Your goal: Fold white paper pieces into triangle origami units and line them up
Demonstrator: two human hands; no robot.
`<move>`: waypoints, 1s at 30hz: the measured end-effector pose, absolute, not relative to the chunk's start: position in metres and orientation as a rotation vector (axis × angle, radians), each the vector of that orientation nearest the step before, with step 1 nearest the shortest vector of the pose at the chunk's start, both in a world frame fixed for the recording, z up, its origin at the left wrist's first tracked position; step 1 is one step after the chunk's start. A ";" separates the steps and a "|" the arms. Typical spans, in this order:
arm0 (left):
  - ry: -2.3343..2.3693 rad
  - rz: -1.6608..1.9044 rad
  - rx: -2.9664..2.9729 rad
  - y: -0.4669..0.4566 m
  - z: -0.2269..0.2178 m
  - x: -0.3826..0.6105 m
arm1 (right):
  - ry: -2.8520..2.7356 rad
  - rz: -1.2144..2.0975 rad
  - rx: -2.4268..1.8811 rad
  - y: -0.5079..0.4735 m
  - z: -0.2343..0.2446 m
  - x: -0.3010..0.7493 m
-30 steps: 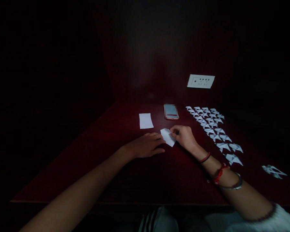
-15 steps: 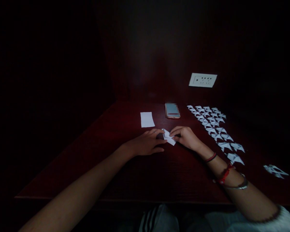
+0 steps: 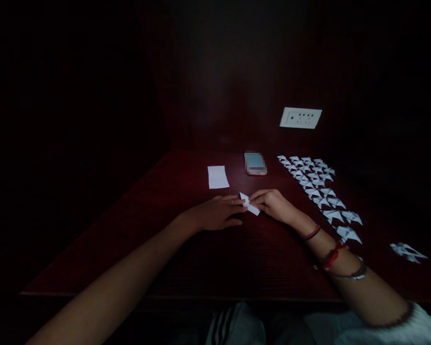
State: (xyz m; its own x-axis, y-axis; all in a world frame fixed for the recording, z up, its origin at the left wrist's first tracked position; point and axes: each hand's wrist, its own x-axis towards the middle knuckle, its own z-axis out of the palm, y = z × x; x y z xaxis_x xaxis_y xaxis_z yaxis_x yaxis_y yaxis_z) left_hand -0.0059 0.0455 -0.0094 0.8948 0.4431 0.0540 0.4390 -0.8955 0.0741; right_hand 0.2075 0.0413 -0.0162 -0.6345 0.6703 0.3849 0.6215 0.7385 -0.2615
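Observation:
A small folded piece of white paper (image 3: 252, 209) lies on the dark red table between my hands. My left hand (image 3: 217, 212) rests flat on the left, fingers stretched out and apart, with two fingertips on the paper's left side. From the right, my right hand (image 3: 273, 205) has its fingers pressed together on the paper's upper right part, covering some of it. Beyond my left hand lies a flat white sheet of paper (image 3: 218, 177).
A phone (image 3: 255, 164) with a blurred screen lies at the back. Several rows of folded white paper shapes (image 3: 313, 184) run down the right. A small paper cluster (image 3: 408, 252) sits farther right. On the back wall is a socket panel (image 3: 300, 118).
The upper part of the paper has been folded down, so it now looks narrower and slanted. Both hands remain in nearly the same place.

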 end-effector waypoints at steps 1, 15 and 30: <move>0.699 0.105 2.998 0.045 -0.009 -0.006 | -2.473 0.133 -0.983 0.042 -0.017 0.207; 0.746 0.143 2.989 0.050 -0.010 -0.008 | -2.475 0.020 -1.037 0.044 -0.023 0.203; 0.640 0.219 3.103 0.050 -0.012 -0.007 | -2.419 0.025 -1.124 0.044 -0.025 0.200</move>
State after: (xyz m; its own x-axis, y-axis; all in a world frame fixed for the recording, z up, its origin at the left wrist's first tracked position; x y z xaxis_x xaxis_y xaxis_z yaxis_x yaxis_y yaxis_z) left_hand -0.0072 0.0502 -0.0120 0.9092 0.3914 0.1419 0.3962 -0.9181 -0.0059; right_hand 0.2000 0.0443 -0.0251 -0.5545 0.7261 0.4066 0.7176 0.6646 -0.2082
